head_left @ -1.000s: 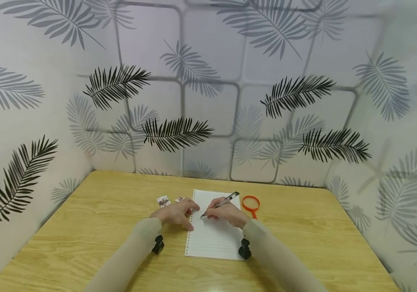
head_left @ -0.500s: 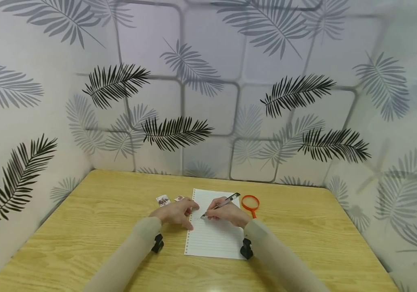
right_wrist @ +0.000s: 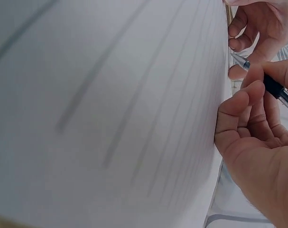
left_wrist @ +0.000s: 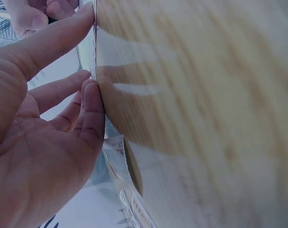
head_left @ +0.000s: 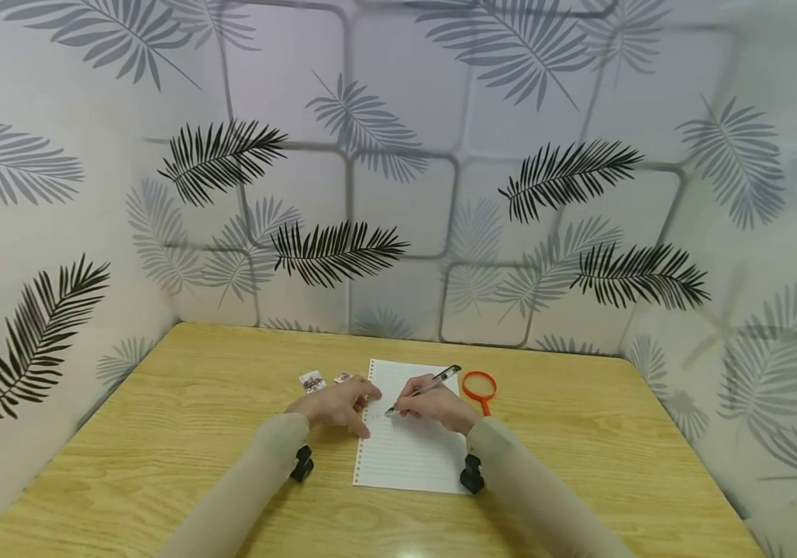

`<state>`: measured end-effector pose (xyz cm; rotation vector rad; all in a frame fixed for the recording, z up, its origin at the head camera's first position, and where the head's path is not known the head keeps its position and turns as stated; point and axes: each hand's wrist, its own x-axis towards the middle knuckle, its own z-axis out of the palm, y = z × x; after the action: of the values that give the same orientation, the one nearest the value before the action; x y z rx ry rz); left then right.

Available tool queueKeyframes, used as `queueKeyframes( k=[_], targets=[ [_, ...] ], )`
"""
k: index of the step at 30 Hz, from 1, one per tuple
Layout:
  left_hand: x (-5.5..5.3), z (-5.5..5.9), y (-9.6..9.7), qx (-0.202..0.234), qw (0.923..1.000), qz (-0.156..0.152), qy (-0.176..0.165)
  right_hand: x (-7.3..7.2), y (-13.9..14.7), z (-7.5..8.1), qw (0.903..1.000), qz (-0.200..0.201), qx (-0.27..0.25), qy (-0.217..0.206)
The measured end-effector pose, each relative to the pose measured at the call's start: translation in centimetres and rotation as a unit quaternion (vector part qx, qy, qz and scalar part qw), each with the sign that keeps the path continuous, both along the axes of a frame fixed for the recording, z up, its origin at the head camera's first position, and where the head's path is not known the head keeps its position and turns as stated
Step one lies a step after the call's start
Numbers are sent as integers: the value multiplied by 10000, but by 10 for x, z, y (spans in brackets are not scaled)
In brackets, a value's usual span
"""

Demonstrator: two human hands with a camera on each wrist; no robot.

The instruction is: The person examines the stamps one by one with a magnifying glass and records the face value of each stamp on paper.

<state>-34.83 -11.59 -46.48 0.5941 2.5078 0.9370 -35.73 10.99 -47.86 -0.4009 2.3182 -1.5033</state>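
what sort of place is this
Probably an indoor nook or booth with a desk for writing: a wood-grain table, leaf-patterned walls behind it and to both sides, and lined paper.

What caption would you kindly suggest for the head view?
The right hand holds a pen over lined paper, left hand at its edge, red magnifier alongside.

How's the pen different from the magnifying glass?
The pen is straight; the magnifying glass has a round end. The pen is black and clear; the magnifying glass is red-rimmed. The right hand holds the pen tilted, while the magnifying glass lies on the table. Both have see-through parts.
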Motion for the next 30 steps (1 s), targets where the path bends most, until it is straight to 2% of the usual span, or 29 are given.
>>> queueKeyframes(
  k=[7,15,30],
  targets=[
    [0,0,0,5,10000,24,-45,-1,0,0,9997,258,-9,-12],
    [1,-1,0,15,10000,11,-26,-4,0,-4,9994,314,121,20],
    [0,-1,0,120,9999,2,-42,-1,-2,-1,10000,44,64,9]
  ],
)
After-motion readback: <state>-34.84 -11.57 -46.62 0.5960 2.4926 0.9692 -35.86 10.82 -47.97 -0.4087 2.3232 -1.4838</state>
